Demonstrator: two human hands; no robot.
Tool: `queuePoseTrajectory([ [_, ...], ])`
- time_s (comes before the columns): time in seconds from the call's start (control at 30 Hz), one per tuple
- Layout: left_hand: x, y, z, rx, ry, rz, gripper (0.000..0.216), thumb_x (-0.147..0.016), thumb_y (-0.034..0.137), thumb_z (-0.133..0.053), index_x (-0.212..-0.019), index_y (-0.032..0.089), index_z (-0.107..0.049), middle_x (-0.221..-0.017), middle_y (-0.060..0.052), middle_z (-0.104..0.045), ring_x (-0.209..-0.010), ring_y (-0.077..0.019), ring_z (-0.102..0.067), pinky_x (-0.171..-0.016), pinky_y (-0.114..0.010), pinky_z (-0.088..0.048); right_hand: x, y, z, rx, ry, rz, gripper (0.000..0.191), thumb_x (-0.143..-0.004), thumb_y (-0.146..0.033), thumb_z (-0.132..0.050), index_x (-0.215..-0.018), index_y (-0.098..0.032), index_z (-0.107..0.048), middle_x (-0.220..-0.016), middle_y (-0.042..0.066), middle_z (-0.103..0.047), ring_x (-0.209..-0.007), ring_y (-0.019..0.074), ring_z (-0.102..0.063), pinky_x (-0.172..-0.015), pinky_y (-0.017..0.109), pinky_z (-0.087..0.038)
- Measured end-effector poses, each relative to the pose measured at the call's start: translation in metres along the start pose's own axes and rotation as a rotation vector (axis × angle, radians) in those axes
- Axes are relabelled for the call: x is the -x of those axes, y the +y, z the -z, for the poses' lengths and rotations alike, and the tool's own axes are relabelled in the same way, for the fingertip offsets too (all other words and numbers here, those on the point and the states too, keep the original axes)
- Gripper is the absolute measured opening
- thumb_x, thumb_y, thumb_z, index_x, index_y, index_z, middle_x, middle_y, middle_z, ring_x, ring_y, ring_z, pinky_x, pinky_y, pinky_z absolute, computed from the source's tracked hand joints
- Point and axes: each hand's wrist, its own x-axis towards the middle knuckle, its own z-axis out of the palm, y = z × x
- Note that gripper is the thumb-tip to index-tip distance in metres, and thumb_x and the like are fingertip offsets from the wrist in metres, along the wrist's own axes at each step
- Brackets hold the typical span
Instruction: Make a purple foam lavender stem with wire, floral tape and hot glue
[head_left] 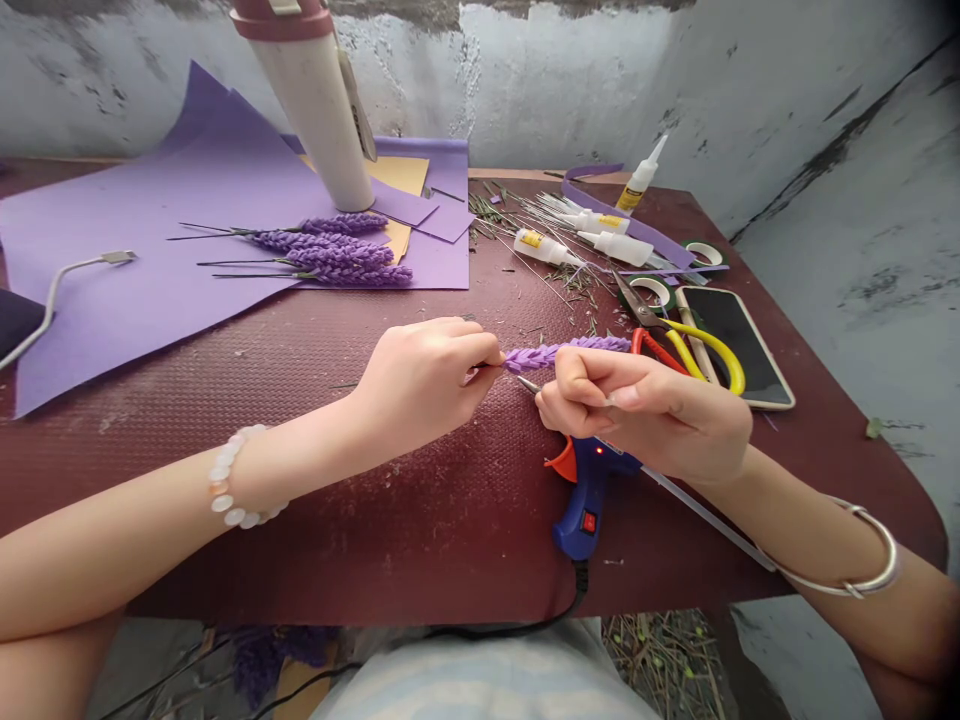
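My left hand point(431, 375) pinches the stem end of a paper lavender sprig point(536, 357). The sprig is light purple, lies almost level, and points to the right. My right hand point(649, 405) is just below and in front of the sprig's far part, its fingers curled and thumb pressed to the index finger. Whatever may be in that pinch is too small to make out. Under the right hand lies a blue glue gun point(581, 510) with an orange trigger and a lit red light. Its metal nozzle shows between my hands, close under the sprig.
Several finished purple sprigs point(337, 250) lie on purple paper point(135, 220) beside a white bottle point(315, 110). At the right are glue bottles point(544, 245), wire stems, pliers point(705, 345) with red and yellow handles, green tape point(652, 293) and a phone point(739, 340).
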Motion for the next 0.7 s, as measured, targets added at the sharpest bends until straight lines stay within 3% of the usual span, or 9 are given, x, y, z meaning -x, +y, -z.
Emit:
queuePoseTrajectory([
  [0.23, 0.000, 0.002, 0.002, 0.025, -0.024, 0.011, 0.016, -0.082, 0.016, -0.057, -0.070, 0.016, -0.069, -0.068, -0.002, -0.068, -0.063, -0.0133, -0.058, -0.057, -0.023, -0.042, -0.001, 0.000, 0.001, 0.062, 0.046, 0.040, 0.010, -0.077, -0.019, -0.038, -0.072, -0.020, -0.029, -0.064, -0.001, -0.027, -0.061, 0.0150, -0.025, -0.059, 0.032, -0.020],
  [0.33, -0.001, 0.003, 0.003, 0.056, -0.044, 0.029, 0.015, -0.080, 0.015, -0.058, -0.069, 0.016, -0.068, -0.067, -0.001, -0.067, -0.062, -0.0132, -0.057, -0.057, -0.024, -0.041, 0.000, 0.002, 0.001, 0.188, 0.124, 0.066, 0.015, -0.077, -0.015, -0.037, -0.072, -0.022, -0.024, -0.064, -0.002, -0.026, -0.060, 0.0145, -0.025, -0.057, 0.031, -0.022],
  [0.4, -0.001, 0.004, 0.004, 0.095, -0.062, 0.047, 0.014, -0.079, 0.014, -0.060, -0.069, 0.015, -0.068, -0.066, -0.001, -0.066, -0.062, -0.0128, -0.057, -0.057, -0.024, -0.040, 0.001, 0.005, -0.001, 0.488, 0.204, 0.163, 0.016, -0.079, -0.012, -0.039, -0.074, -0.022, -0.028, -0.066, -0.002, -0.029, -0.059, 0.0140, -0.027, -0.056, 0.030, -0.024],
  [0.47, -0.001, 0.005, 0.006, 0.149, -0.090, 0.075, 0.013, -0.079, 0.013, -0.060, -0.068, 0.015, -0.067, -0.065, 0.000, -0.065, -0.061, -0.0121, -0.056, -0.056, -0.023, -0.040, 0.001, 0.009, -0.003, 0.952, 0.274, 0.372, 0.015, -0.081, -0.012, -0.047, -0.079, -0.022, -0.037, -0.071, -0.001, -0.038, -0.063, 0.0151, -0.036, -0.059, 0.031, -0.030],
  [0.53, -0.002, 0.006, 0.008, 0.204, -0.117, 0.103, 0.013, -0.078, 0.013, -0.061, -0.067, 0.015, -0.066, -0.064, 0.000, -0.064, -0.060, -0.0114, -0.055, -0.055, -0.023, -0.039, -0.002, 0.013, -0.005, 1.380, 0.318, 0.549, 0.014, -0.081, -0.016, -0.057, -0.088, -0.022, -0.046, -0.083, 0.004, -0.053, -0.078, 0.0204, -0.048, -0.071, 0.035, -0.039],
  [0.63, -0.002, 0.009, 0.010, 0.283, -0.143, 0.126, 0.013, -0.077, 0.011, -0.060, -0.067, 0.015, -0.066, -0.065, 0.000, -0.065, -0.060, -0.0111, -0.056, -0.056, -0.022, -0.039, -0.007, 0.018, -0.005, 1.702, 0.349, 0.511, 0.018, -0.087, -0.018, -0.055, -0.105, -0.019, -0.053, -0.108, 0.011, -0.062, -0.101, 0.0261, -0.053, -0.091, 0.041, -0.039],
  [0.7, -0.002, 0.011, 0.011, 0.315, -0.153, 0.130, 0.012, -0.077, 0.010, -0.060, -0.069, 0.016, -0.067, -0.066, 0.000, -0.066, -0.060, -0.0109, -0.056, -0.056, -0.022, -0.040, -0.009, 0.019, -0.003, 1.734, 0.323, 0.423, 0.014, -0.091, -0.019, -0.051, -0.104, -0.018, -0.057, -0.105, 0.010, -0.066, -0.099, 0.0242, -0.056, -0.091, 0.040, -0.039],
])
